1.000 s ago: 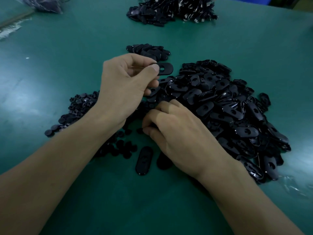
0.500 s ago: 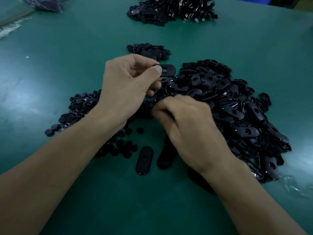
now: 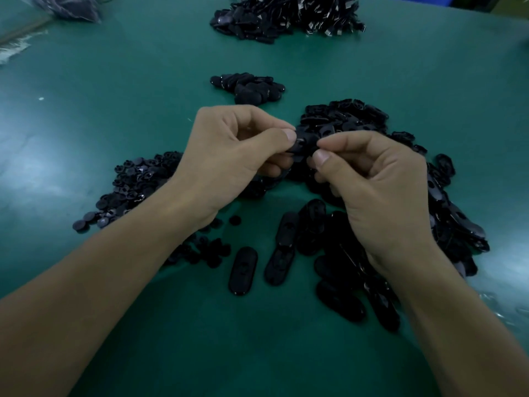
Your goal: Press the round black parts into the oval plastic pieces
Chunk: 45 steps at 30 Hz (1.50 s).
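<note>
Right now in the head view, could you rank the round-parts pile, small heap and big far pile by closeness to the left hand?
1. Round-parts pile, left of the left hand.
2. Small heap, just beyond.
3. Big far pile, far end.

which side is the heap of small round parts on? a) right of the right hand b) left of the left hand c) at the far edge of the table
b: the round parts are heaped just left of the left hand, while the oval pieces pile up by the right hand.
</note>
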Available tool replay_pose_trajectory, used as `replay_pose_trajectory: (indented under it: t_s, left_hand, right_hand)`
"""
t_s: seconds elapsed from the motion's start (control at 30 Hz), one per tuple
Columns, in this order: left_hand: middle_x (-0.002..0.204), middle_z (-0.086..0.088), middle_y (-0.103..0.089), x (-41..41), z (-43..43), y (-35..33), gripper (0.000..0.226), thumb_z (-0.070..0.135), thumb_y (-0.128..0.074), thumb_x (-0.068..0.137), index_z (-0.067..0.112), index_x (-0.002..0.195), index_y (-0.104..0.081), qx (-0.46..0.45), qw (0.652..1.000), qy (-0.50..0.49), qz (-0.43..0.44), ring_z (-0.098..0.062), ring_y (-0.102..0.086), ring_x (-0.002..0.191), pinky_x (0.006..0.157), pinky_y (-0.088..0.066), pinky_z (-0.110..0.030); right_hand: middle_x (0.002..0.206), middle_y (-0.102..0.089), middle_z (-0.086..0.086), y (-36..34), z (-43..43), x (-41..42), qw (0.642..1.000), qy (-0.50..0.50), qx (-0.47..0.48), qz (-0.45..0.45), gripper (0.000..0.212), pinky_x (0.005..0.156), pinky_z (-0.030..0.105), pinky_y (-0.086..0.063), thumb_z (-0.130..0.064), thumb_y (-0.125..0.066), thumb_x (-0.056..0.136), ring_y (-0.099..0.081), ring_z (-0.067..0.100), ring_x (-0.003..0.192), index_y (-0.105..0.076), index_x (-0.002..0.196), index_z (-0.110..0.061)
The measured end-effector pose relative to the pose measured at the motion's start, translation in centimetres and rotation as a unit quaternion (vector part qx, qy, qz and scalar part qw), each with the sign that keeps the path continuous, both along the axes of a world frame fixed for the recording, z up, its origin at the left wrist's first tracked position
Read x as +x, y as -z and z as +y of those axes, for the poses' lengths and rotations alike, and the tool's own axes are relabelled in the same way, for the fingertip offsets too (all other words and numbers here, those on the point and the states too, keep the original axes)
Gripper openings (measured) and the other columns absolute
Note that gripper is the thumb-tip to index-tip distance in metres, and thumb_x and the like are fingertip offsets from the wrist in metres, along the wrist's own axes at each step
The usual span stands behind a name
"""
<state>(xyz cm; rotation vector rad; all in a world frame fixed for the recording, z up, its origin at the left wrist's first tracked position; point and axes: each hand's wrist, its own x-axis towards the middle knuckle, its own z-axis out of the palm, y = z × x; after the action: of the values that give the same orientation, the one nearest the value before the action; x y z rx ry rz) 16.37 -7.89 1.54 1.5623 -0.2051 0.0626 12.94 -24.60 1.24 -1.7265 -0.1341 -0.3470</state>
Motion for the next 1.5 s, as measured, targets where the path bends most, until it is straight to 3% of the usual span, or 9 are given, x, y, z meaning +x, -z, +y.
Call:
replay_pose_trajectory:
  t_s: [0.27,0.5,0.73,1.13,1.5]
  left_hand:
    - [0.073,-0.01,-0.074,-0.04,-0.07,-0.13,0.003,0.015,-0.072,0.08,0.013,0.079,-0.075,-0.019,1.0,0.024,0.008,-0.016,-0.069,0.062,0.059,-0.054,-0.022]
    - [0.071,-0.009,-0.073,0.09,-0.02,-0.04,0.009,0.015,-0.073,0.078,0.02,0.071,-0.075,-0.017,1.0,0.024,-0.006,-0.014,-0.067,0.059,0.057,-0.052,-0.021]
    - [0.07,-0.007,-0.074,0.05,-0.13,0.08,0.003,0.015,-0.074,0.078,0.017,0.078,-0.077,0.0,0.999,0.033,-0.011,-0.014,-0.068,0.061,0.059,-0.053,-0.021]
    - [0.072,-0.007,-0.075,-0.04,-0.18,0.01,0.004,0.008,-0.074,0.085,0.012,0.085,-0.076,0.0,0.999,0.035,-0.018,-0.015,-0.071,0.064,0.062,-0.056,-0.023]
    - [0.071,-0.001,-0.075,-0.38,-0.29,0.19,0.006,0.019,-0.074,0.081,0.018,0.087,-0.076,0.097,0.991,0.031,-0.082,-0.014,-0.071,0.065,0.066,-0.061,-0.032]
  right_hand:
    - [0.071,-0.074,-0.001,-0.33,0.13,-0.14,0.996,-0.017,0.073,0.046,0.012,0.058,0.01,-0.048,-0.003,-0.073,0.086,-0.068,0.005,0.061,-0.073,0.086,-0.015]
    - [0.069,-0.072,-0.002,-0.23,0.13,-0.04,0.992,-0.029,0.106,0.065,0.012,0.057,0.014,-0.049,-0.003,-0.072,0.087,-0.066,0.006,0.062,-0.07,0.088,-0.015]
    - [0.071,-0.074,-0.004,-0.26,0.33,-0.1,0.999,-0.009,0.042,-0.001,0.015,0.061,0.013,-0.049,-0.002,-0.073,0.087,-0.067,0.005,0.063,-0.074,0.089,-0.017]
    - [0.071,-0.074,-0.008,-0.14,0.61,-0.16,0.999,0.039,0.002,-0.007,0.013,0.06,0.014,-0.05,-0.011,-0.074,0.088,-0.069,0.007,0.064,-0.074,0.087,-0.024]
    - [0.074,-0.075,-0.007,0.32,0.32,-0.05,0.999,0.022,-0.024,0.001,0.011,0.061,0.016,-0.051,-0.011,-0.074,0.088,-0.07,0.008,0.065,-0.074,0.089,-0.022]
